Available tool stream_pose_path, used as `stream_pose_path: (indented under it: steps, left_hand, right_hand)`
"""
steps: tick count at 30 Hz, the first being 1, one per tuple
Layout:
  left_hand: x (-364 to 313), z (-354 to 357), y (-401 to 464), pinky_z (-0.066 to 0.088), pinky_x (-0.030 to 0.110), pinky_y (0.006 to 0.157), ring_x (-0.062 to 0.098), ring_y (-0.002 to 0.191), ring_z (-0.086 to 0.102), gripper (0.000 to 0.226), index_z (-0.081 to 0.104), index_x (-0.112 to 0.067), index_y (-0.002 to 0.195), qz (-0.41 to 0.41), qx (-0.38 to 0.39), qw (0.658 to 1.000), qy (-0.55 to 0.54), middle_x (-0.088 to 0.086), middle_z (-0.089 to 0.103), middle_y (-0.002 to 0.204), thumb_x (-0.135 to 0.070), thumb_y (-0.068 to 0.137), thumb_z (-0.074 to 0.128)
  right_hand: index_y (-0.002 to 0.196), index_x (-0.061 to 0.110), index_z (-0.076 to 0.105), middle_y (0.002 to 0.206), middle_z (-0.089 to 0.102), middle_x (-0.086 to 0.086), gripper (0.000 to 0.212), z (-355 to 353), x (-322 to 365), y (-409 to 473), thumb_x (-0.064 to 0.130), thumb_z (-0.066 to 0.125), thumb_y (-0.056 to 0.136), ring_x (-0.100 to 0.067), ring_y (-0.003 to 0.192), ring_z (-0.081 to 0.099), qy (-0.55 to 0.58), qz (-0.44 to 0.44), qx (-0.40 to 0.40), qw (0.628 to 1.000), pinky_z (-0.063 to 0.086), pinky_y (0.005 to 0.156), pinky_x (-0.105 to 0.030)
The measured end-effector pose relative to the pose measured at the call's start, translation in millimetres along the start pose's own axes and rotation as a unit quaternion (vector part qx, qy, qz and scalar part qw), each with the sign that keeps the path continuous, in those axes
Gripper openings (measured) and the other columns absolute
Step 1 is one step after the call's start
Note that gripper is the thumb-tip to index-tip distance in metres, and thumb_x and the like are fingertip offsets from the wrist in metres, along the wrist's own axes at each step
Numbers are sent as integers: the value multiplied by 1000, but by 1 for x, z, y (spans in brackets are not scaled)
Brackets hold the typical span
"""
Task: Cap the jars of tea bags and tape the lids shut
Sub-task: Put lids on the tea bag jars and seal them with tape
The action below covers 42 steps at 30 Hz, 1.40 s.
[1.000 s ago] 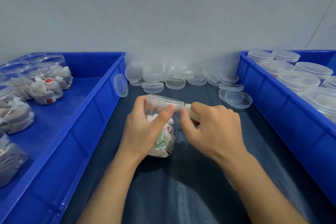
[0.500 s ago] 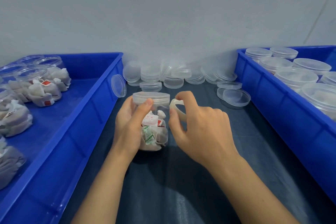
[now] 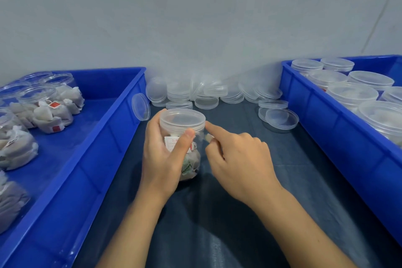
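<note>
A clear jar of tea bags (image 3: 193, 166) stands upright on the dark mat, with a translucent lid (image 3: 182, 118) on top. My left hand (image 3: 162, 159) grips the jar from the left, thumb across its front just below the lid. My right hand (image 3: 241, 159) is at the jar's right side. Its index finger is stretched out and touches the lid's rim. Its other fingers curl round a small tape roll (image 3: 209, 137), which is mostly hidden. A clear strip seems to run from the roll to the jar's side.
A blue bin (image 3: 104, 148) on the left holds several open jars of tea bags (image 3: 50, 113). A blue bin (image 3: 326, 132) on the right holds several capped jars (image 3: 352, 93). Loose lids (image 3: 206, 93) are piled against the back wall. The dark mat (image 3: 239, 224) runs between the bins.
The jar went from tilted to upright and shifted slightly left. My right hand drew the tape roll back and stretched its index finger onto the lid's rim.
</note>
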State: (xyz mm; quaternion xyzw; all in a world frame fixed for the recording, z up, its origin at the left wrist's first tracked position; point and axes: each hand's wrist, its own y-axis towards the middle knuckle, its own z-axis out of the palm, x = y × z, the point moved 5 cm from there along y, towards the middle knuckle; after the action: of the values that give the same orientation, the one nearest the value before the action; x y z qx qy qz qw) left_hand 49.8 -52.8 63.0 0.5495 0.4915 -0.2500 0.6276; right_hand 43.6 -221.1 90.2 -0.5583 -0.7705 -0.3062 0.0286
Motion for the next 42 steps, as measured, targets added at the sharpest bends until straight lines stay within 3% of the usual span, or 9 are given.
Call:
stream_pose_path:
  steps: [6, 11, 16, 20, 23, 31, 34, 37, 42]
  left_hand:
    - [0, 5, -2, 53, 54, 106, 23, 125, 67, 60, 57, -23, 138, -6, 38, 999, -24, 0, 70, 131, -50, 86, 70]
    - [2, 2, -1, 55, 51, 103, 22, 121, 69, 64, 57, -18, 140, -18, 41, 998, -40, -1, 73, 127, -49, 85, 69]
    - [4, 2, 0, 55, 52, 104, 21, 120, 70, 62, 57, -20, 139, -20, 33, 998, -40, -1, 73, 127, -49, 85, 69]
    - [4, 0, 2, 52, 56, 107, 21, 125, 66, 66, 55, -21, 141, -14, 0, 1000, -27, 0, 69, 133, -52, 85, 70]
    - [5, -2, 4, 51, 56, 108, 20, 126, 65, 72, 53, -19, 143, -14, -20, 1000, -17, 1, 67, 135, -54, 83, 71]
    - [8, -4, 5, 51, 54, 108, 21, 129, 62, 80, 48, -22, 147, -17, -41, 999, 21, 4, 60, 142, -62, 81, 72]
    - [8, -5, 5, 51, 51, 108, 17, 129, 61, 82, 48, -23, 147, -17, -40, 998, 41, 1, 60, 142, -66, 80, 71]
    - [6, -3, 4, 51, 47, 107, 13, 127, 61, 85, 49, -23, 148, -9, -29, 996, 82, -3, 59, 141, -70, 79, 67]
    - [4, 0, 2, 53, 43, 104, 11, 124, 62, 85, 49, -24, 148, 7, -16, 992, 128, -5, 61, 139, -74, 81, 63]
  right_hand:
    - [137, 43, 53, 72, 65, 4, 62, 0, -7, 4, 42, 25, 82, -31, 78, 58, 64, 40, 32, 997, 46, 73, -41]
    - [140, 41, 55, 60, 56, 8, 64, -2, -5, 5, 39, 31, 81, -23, 73, 56, 129, 45, 59, 989, 52, 79, -42]
    - [139, 40, 59, 57, 56, 22, 57, -2, -9, 6, 35, 38, 86, -15, 66, 50, 166, 41, 75, 982, 49, 70, -38]
    - [135, 40, 65, 53, 55, 17, 45, -2, -11, 6, 29, 47, 96, -8, 58, 48, 188, 35, 60, 980, 41, 68, -31]
    - [138, 42, 64, 52, 50, 9, 51, 0, -8, 4, 32, 43, 92, -11, 56, 46, 204, 28, 58, 977, 39, 66, -29]
    - [125, 75, 42, 54, 32, 3, 55, 2, -4, 3, 28, 46, 96, -12, 54, 30, 236, -16, 76, 969, 32, 57, -26]
    - [129, 59, 62, 51, 41, 7, 47, 1, -7, 4, 32, 47, 95, -12, 53, 38, 209, -9, 54, 976, 36, 57, -28]
    - [115, 49, 70, 52, 52, 13, 36, -8, -11, 4, 45, 44, 92, -13, 59, 54, 102, 1, -6, 995, 49, 64, -33]
    - [105, 42, 71, 47, 33, 13, 27, -15, -10, 3, 52, 49, 95, -25, 61, 63, 1, -16, -78, 997, 51, 59, -35]
